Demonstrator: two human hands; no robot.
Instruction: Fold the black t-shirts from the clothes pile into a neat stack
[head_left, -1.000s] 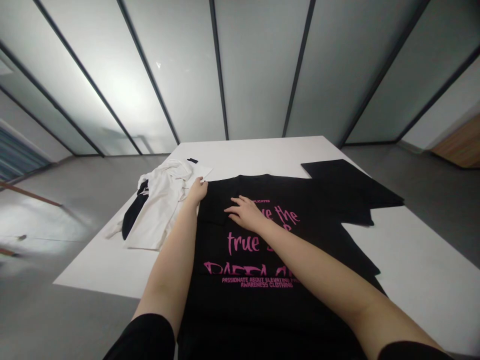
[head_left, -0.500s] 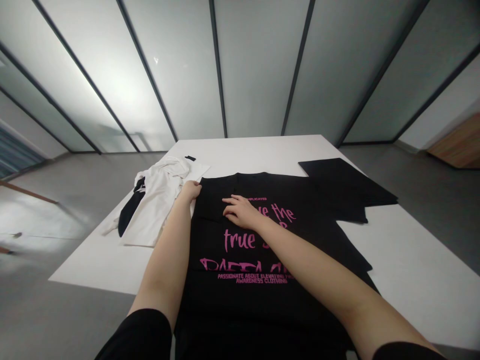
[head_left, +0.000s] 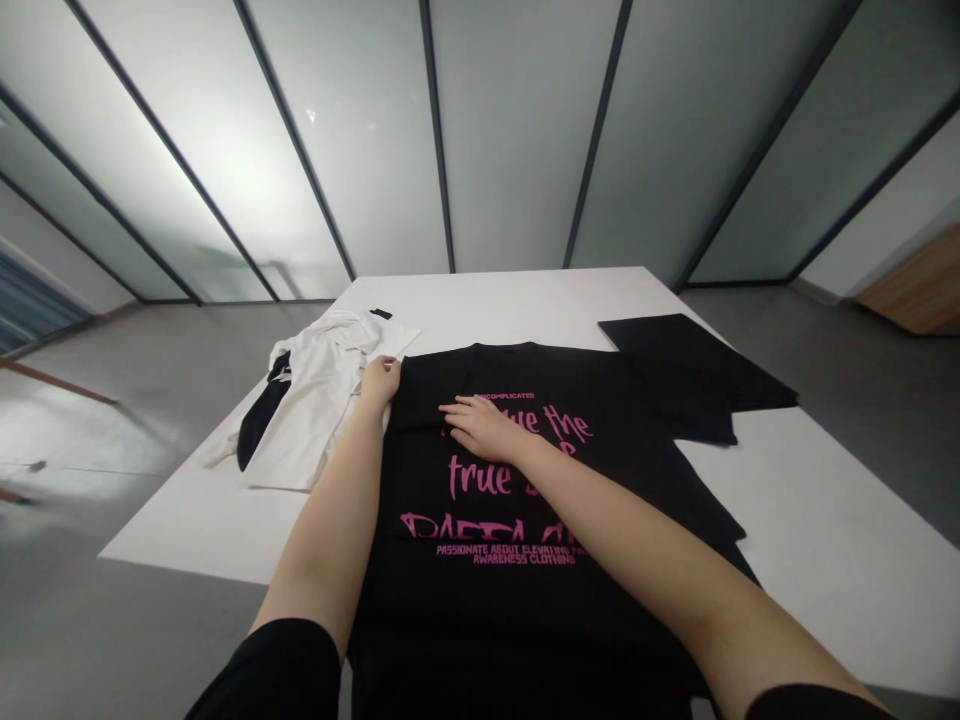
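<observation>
A black T-shirt (head_left: 487,600) with pink lettering is spread across the table in front of me, its collar at the far side. At the shirt's upper left corner, my left hand (head_left: 382,377) has its fingers closed on the edge of the fabric; the fingertips are partly hidden. My right hand (head_left: 484,428) lies on the upper chest of the shirt, fingers stretched out over the print, covering some letters. The lower hem is cut off by the bottom of the view.
Left of the shirt, a heap of white clothing (head_left: 307,390) lies with a black piece (head_left: 262,425) under it and a small black item (head_left: 381,313) beyond. Folded black cloth (head_left: 705,360) rests at the right, its corner over the edge of the white table (head_left: 840,540). Glass panels stand behind.
My left hand has shifted slightly left at the shirt's corner. My right hand has slid a little left over the fabric, uncovering more of the top line of print.
</observation>
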